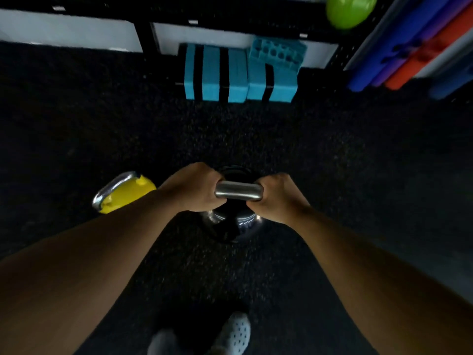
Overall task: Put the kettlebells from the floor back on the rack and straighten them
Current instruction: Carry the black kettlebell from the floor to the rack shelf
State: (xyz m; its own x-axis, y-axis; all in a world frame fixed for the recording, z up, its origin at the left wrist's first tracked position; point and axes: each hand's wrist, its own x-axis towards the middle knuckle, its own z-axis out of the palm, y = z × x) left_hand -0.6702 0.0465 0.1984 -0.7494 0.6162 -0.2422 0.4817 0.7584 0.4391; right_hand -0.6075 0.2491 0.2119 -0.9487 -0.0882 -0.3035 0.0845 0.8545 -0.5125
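Note:
A black kettlebell with a steel handle is at the centre of the view, over the dark rubber floor. My left hand grips the left end of its handle and my right hand grips the right end. Whether the bell rests on the floor or hangs just above it I cannot tell. A yellow kettlebell with a steel handle lies tilted on the floor just left of my left forearm. The black frame of a rack runs along the top of the view.
Turquoise foam blocks stand against the rack ahead. Blue, purple and red rolled mats lean at the upper right, and a green ball sits above them. My shoes are at the bottom edge.

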